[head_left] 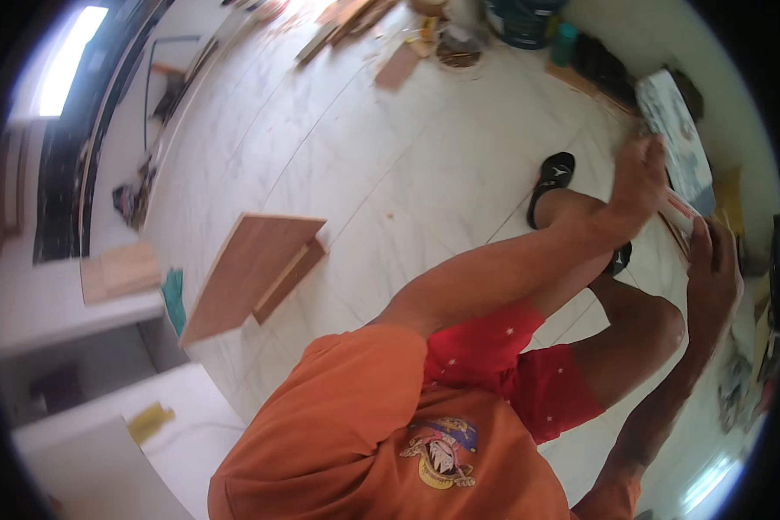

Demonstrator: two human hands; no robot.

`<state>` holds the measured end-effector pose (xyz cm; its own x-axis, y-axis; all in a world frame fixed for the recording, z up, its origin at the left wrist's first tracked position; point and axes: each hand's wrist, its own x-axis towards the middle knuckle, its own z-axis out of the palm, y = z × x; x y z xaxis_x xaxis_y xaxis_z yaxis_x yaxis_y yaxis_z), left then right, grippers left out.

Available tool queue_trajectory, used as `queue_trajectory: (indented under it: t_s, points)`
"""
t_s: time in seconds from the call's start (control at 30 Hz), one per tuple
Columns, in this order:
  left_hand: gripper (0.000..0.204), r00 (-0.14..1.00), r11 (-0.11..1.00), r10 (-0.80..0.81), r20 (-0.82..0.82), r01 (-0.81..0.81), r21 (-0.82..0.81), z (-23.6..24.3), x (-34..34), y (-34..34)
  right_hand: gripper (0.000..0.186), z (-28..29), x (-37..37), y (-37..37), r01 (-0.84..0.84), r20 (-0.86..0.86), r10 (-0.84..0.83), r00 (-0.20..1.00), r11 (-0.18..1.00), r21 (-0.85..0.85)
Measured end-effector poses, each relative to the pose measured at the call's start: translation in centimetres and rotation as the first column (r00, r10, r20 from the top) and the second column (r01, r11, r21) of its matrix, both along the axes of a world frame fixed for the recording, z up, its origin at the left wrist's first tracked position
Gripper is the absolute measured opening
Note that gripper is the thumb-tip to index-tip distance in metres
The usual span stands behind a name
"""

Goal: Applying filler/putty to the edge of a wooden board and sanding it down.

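A long, pale box-like package, white and blue-grey, is held out at the far right. A narrow white part with red print shows at its near end, between my hands. My left hand is closed against the package's left side, fingers bent up along its edge. With bent fingers, my right hand grips the near end by the red-printed part. Blur hides the exact finger contact and whether the printed part is a separate piece.
An L-shaped piece of brown wooden board stands on the tiled floor at left. Beside it is a white cabinet with a teal cloth. Wood scraps and a dark bucket lie toward the far wall.
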<state>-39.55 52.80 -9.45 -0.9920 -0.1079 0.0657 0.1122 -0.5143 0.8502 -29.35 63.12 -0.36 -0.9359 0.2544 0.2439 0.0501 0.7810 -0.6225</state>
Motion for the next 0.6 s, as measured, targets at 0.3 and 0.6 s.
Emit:
queue_trajectory:
  t_s: [0.3, 0.6]
  points:
    - [0.032, 0.996, 0.994, 0.079, -0.043, -0.082, -0.066, -0.9, 2.7, -5.7, 0.035, 4.1, 3.3, -6.5, -0.483, -0.118, 0.635, 0.763, 0.682, 0.548]
    - [0.033, 0.985, 0.985, 0.174, 0.015, -0.174, -0.025, 2.2, 6.8, -10.3, 0.036, 4.2, 5.2, -8.5, -0.364, 0.016, 0.406, 0.914, 0.800, 0.476]
